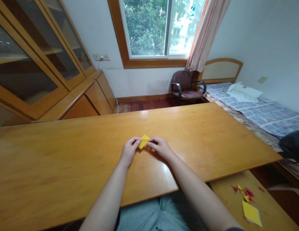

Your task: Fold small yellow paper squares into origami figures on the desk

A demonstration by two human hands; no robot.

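Observation:
A small folded piece of yellow paper (144,141) is held just above the wooden table (67,160), near its middle. My left hand (129,150) pinches its left edge with fingers curled. My right hand (161,147) pinches its right corner, fingers closed as well. Both forearms reach in from the bottom of the view over my grey trousers.
A lower wooden surface (272,208) at the bottom right carries several small red and yellow folded paper pieces (245,193) and a yellow paper square (251,213). A bed (260,112) stands at the right, a brown office chair (184,85) beneath the window, glass-door cabinets (43,70) at the left.

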